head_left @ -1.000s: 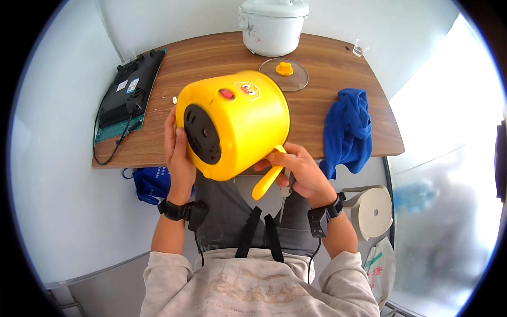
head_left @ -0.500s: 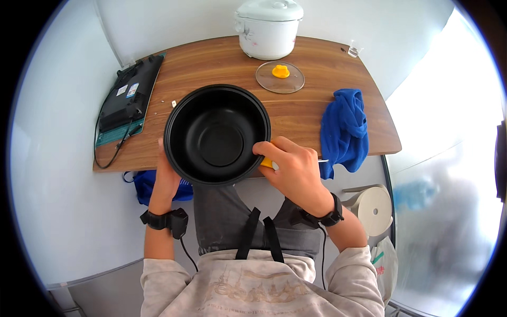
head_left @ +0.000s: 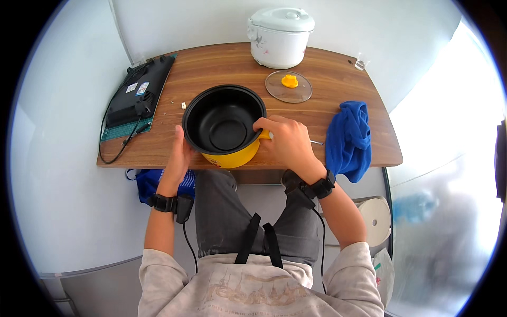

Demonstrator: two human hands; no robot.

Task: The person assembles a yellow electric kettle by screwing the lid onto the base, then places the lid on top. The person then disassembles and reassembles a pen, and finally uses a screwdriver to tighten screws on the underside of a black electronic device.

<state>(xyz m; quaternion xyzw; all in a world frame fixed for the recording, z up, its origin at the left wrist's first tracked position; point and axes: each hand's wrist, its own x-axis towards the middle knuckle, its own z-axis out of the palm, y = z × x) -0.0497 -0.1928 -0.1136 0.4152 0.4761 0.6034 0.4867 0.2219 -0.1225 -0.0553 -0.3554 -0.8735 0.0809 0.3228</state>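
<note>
I hold a cooking pot [head_left: 232, 158], yellow outside and black inside, at the front of the wooden table. Its open mouth tilts slightly toward me, and nothing lies inside. My right hand [head_left: 288, 140] is closed around the yellow handle, with the thumb at the rim. My left hand [head_left: 182, 153] presses against the pot's left side, thumb pointing up; its other fingers are partly hidden by the pot. Beyond the pot lies a round glass lid [head_left: 277, 92] with a yellow knob.
A white rice cooker [head_left: 280, 42] stands at the back of the table [head_left: 211, 68]. On the left, a black flat device [head_left: 134, 92] with a cable rests on a green mat. At right are a blue cloth [head_left: 348, 137] and a small clear glass [head_left: 361, 63]; a stool [head_left: 376, 219] stands below.
The pot has tipped so its yellow outer wall shows, and it has shifted slightly away from me. Both hands have moved with it. The whole view has shifted a little.
</note>
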